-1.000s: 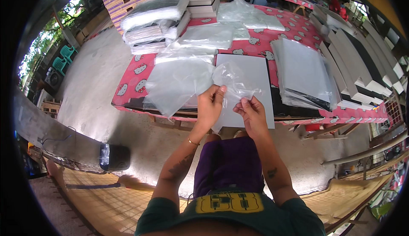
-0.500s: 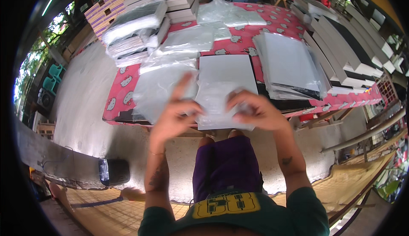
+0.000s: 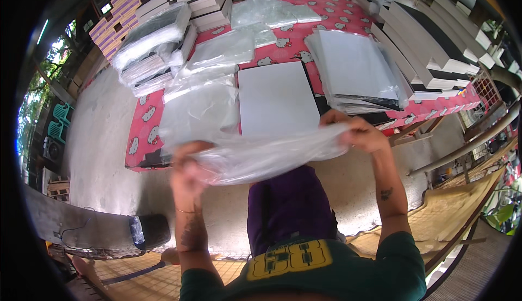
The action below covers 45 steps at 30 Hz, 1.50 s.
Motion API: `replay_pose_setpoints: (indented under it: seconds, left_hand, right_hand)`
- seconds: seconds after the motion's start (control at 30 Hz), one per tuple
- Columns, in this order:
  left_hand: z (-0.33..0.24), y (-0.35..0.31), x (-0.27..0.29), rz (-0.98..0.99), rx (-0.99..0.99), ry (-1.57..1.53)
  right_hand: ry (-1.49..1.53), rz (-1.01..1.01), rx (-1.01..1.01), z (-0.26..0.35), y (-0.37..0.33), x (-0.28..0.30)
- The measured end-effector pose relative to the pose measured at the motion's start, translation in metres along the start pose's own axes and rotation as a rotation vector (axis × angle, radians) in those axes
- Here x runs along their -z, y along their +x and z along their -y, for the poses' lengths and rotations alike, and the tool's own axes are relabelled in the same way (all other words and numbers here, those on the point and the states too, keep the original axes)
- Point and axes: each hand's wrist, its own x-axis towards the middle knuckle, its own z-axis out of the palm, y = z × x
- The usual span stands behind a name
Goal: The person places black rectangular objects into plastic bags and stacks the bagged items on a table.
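Note:
A clear plastic bag is stretched sideways between my two hands, over the near edge of the table. At its left end my left hand is closed on the plastic, blurred by motion. My right hand pinches the other end. Just beyond the bag lies a white sheet with a black board edge showing along its right side. To its left rests a pile of flat clear bags. On the right sits a stack of white sheets in clear plastic.
Bundles wrapped in plastic are piled at the left. Tall stacks of white-and-black boards line the right side. More clear bags lie farther back on the pink patterned tablecloth. A black chair seat is at lower left.
Both hands have moved apart and nearer to me, and the clear bag that lay over the white sheet is now lifted and stretched between them. The white sheet stays on the table.

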Motion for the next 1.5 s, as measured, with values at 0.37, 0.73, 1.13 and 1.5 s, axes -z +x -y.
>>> replay_pose_setpoints:
  seconds: [0.37,0.73,1.13,1.5]
  left_hand:
    - [0.045,-0.007,-0.010,0.284,0.443,0.460]
    - [0.109,-0.058,0.019,0.827,0.203,0.444]
    - [0.166,-0.018,-0.041,-0.769,0.094,0.682]
    - [0.105,-0.053,-0.028,-0.278,-0.001,-0.013]
  right_hand:
    - [0.410,0.036,-0.285,-0.044,-0.032,-0.025]
    - [0.677,0.248,-0.376,-0.074,-0.086,-0.005]
    - [-0.364,-0.738,-0.351,-0.115,-0.053,-0.078]
    - [0.257,-0.558,-0.114,-0.057,-0.094,-0.042]
